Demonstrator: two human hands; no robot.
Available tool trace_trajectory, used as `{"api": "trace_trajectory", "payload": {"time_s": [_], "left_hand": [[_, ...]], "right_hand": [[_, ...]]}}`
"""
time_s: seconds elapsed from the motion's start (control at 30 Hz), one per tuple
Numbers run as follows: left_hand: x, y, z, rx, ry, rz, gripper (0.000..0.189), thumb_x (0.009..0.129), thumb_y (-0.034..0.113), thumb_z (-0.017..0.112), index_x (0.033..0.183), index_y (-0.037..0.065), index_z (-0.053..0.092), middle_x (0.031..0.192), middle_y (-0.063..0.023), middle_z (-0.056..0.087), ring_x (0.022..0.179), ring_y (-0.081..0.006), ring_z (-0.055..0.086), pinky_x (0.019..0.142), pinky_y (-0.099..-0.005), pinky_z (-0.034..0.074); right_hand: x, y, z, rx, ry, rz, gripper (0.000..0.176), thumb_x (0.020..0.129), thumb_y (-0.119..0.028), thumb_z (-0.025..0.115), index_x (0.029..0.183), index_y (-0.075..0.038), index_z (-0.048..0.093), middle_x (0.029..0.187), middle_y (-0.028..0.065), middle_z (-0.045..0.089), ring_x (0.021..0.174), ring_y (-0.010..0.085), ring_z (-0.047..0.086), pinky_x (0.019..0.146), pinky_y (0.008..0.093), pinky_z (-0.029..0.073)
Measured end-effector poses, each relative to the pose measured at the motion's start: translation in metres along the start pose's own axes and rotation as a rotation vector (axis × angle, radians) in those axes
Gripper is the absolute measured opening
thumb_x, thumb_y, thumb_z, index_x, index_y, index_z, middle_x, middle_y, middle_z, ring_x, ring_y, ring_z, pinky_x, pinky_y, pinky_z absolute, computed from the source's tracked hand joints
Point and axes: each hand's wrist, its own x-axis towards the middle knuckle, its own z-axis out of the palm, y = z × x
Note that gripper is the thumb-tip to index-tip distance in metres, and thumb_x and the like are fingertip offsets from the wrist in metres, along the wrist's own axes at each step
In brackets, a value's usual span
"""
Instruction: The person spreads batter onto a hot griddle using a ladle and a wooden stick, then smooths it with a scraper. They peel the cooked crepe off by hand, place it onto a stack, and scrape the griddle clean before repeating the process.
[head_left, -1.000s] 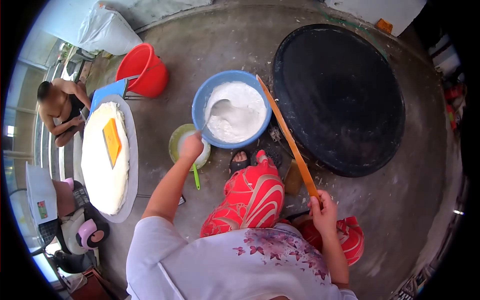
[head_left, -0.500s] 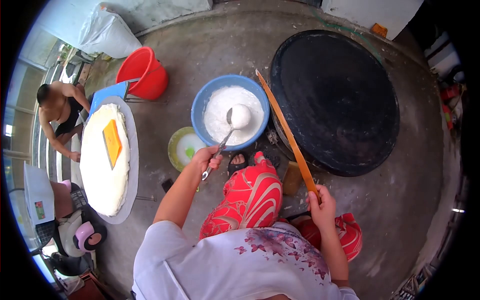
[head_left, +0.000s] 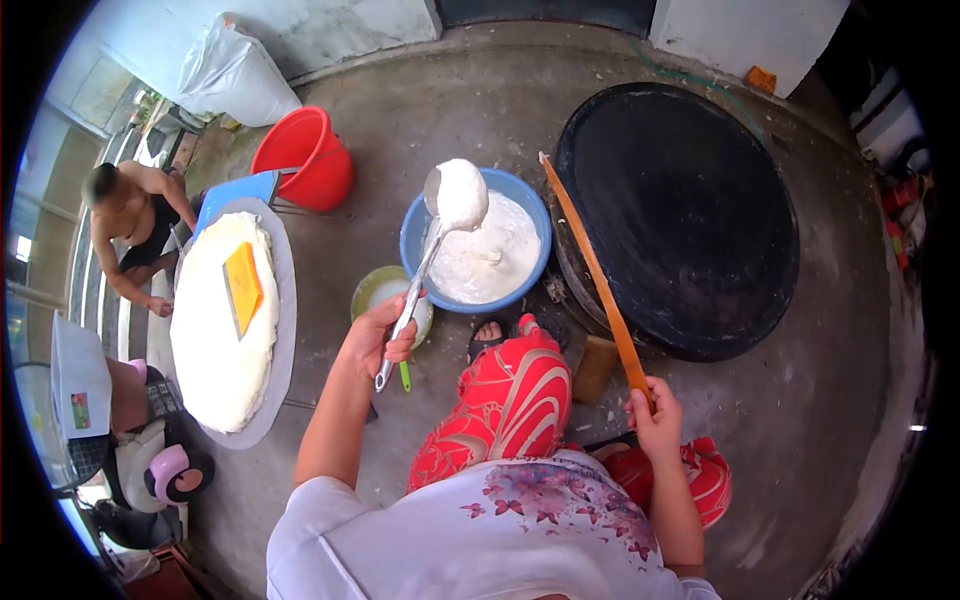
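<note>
My left hand [head_left: 385, 330] is closed round the handle of a metal ladle [head_left: 424, 262]. The ladle is raised above the blue basin [head_left: 409, 240], heaped with a lump of white batter [head_left: 462, 195]. More white batter lies in the basin, its surface stirred up. My right hand [head_left: 655, 410] grips the lower end of a long, flat wooden spreader [head_left: 597, 275], which slants up along the left rim of a large round black griddle [head_left: 680, 220]. Between the basin and my left hand, a green-rimmed bowl [head_left: 366, 293] of whitish liquid is partly hidden.
To the left, a round board [head_left: 284, 360] bears pale flat sheets with an orange-yellow scraper [head_left: 244, 285] on top. A red bucket [head_left: 325, 165] and a white sack [head_left: 240, 75] stand behind. A person [head_left: 140, 225] sits at far left. A brown block [head_left: 595, 370] lies near my feet.
My left hand has lifted the ladle of batter up out of the basin. The wooden spreader stays in my right hand, at nearly the same slant. The view has shifted slightly.
</note>
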Motion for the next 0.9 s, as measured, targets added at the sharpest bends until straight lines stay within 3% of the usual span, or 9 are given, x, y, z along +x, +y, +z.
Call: {"api": "trace_trajectory", "payload": {"time_s": [0.2, 0.4, 0.47, 0.67, 0.9], "left_hand": [[0.083, -0.033, -0.027, -0.144, -0.055, -0.059, 0.03, 0.092, 0.023, 0.037, 0.118, 0.01, 0.044, 0.057, -0.0055, 0.043, 0.039, -0.0079, 0.03, 0.033, -0.0203, 0.024], [0.124, -0.068, -0.082, -0.153, 0.245, -0.336, 0.021, 0.091, 0.02, 0.035, 0.105, 0.01, 0.047, 0.06, -0.0044, 0.043, 0.041, -0.0075, 0.03, 0.033, -0.0198, 0.023], [0.104, -0.068, -0.085, -0.086, 0.332, -0.29, 0.018, 0.091, 0.02, 0.035, 0.101, 0.011, 0.046, 0.06, -0.0041, 0.043, 0.041, -0.0073, 0.031, 0.033, -0.0198, 0.023], [0.032, -0.041, -0.051, 0.065, 0.286, -0.134, 0.022, 0.091, 0.018, 0.034, 0.109, 0.011, 0.045, 0.059, -0.006, 0.044, 0.04, -0.0084, 0.031, 0.032, -0.0195, 0.024], [-0.019, -0.003, 0.023, 0.186, 0.11, 0.127, 0.032, 0.093, 0.024, 0.036, 0.121, 0.01, 0.041, 0.057, -0.0071, 0.044, 0.036, -0.0105, 0.032, 0.033, -0.0216, 0.028]], "right_hand": [[0.002, 0.006, -0.004, 0.0, -0.002, -0.021, 0.012, 0.087, -0.007, 0.049, 0.097, -0.001, 0.052, 0.065, 0.0004, 0.053, 0.05, 0.0038, 0.046, 0.046, 0.0174, 0.037], [-0.007, 0.005, -0.012, 0.057, 0.007, 0.035, 0.013, 0.088, -0.007, 0.048, 0.099, -0.001, 0.053, 0.068, 0.0013, 0.054, 0.05, 0.0038, 0.045, 0.046, 0.0174, 0.037], [-0.011, 0.012, -0.019, 0.088, 0.014, 0.066, 0.016, 0.088, -0.007, 0.048, 0.102, -0.001, 0.053, 0.069, 0.0018, 0.054, 0.05, 0.0038, 0.045, 0.046, 0.0174, 0.037], [-0.007, 0.023, -0.018, 0.092, 0.081, -0.017, 0.029, 0.084, -0.004, 0.055, 0.112, 0.0, 0.052, 0.078, -0.0002, 0.056, 0.068, 0.0048, 0.05, 0.063, 0.0171, 0.04], [-0.003, 0.01, -0.023, 0.054, 0.021, 0.083, 0.019, 0.079, 0.001, 0.058, 0.097, 0.001, 0.053, 0.081, 0.0006, 0.058, 0.071, 0.0058, 0.053, 0.065, 0.0181, 0.041]]}}
